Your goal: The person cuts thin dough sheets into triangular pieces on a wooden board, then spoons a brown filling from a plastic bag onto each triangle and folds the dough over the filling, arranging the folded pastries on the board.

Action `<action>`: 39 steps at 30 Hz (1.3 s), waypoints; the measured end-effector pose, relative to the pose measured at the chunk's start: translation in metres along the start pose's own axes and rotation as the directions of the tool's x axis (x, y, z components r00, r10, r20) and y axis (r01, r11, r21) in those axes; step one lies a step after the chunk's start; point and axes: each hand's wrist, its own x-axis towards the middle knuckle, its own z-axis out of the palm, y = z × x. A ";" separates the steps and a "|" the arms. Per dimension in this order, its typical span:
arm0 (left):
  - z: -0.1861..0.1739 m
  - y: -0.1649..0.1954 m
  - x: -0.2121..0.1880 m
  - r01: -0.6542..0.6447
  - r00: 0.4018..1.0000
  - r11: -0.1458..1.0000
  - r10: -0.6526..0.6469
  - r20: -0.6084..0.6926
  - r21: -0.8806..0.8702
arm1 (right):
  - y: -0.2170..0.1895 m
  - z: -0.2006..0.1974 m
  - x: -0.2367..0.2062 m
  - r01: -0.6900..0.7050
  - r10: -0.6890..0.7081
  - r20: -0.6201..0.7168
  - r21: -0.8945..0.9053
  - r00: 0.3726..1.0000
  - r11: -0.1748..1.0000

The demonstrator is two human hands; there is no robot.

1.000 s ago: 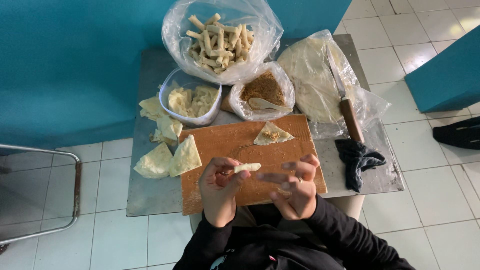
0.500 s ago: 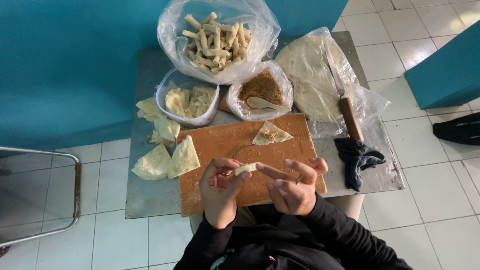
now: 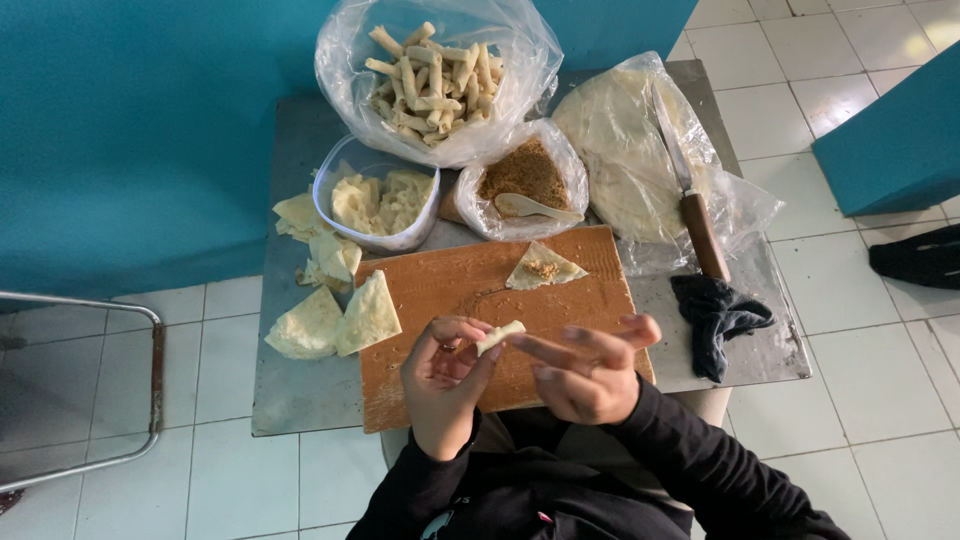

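A bag of finished rolls [image 3: 432,72] sits at the far edge of my table [image 3: 300,400]. A knife [image 3: 688,196] lies on the wrapper stack [image 3: 620,150]; a dark cloth [image 3: 715,318] is just beside my board [image 3: 430,290].

A small pale rolled pastry [image 3: 498,337] sits low in the centre of the frame, tilted, pinched between fingertips.
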 end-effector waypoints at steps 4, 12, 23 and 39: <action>0.000 0.002 0.002 -0.061 0.994 0.998 0.059 0.090 0.023 | 0.004 -0.013 0.018 -0.305 0.307 0.015 0.156 0.952 0.939; 0.006 0.014 0.004 -0.041 0.984 0.999 0.035 0.174 0.028 | 0.009 -0.024 0.062 -0.415 0.339 0.300 0.244 0.892 0.877; 0.020 0.022 0.012 -0.051 0.991 0.999 0.049 0.125 0.014 | 0.009 -0.029 0.050 -0.175 0.176 -0.014 0.026 0.984 0.984; 0.012 0.026 0.039 0.023 1.000 0.999 -0.022 -0.021 0.046 | 0.068 -0.017 0.146 -0.290 0.121 0.525 0.254 0.843 0.923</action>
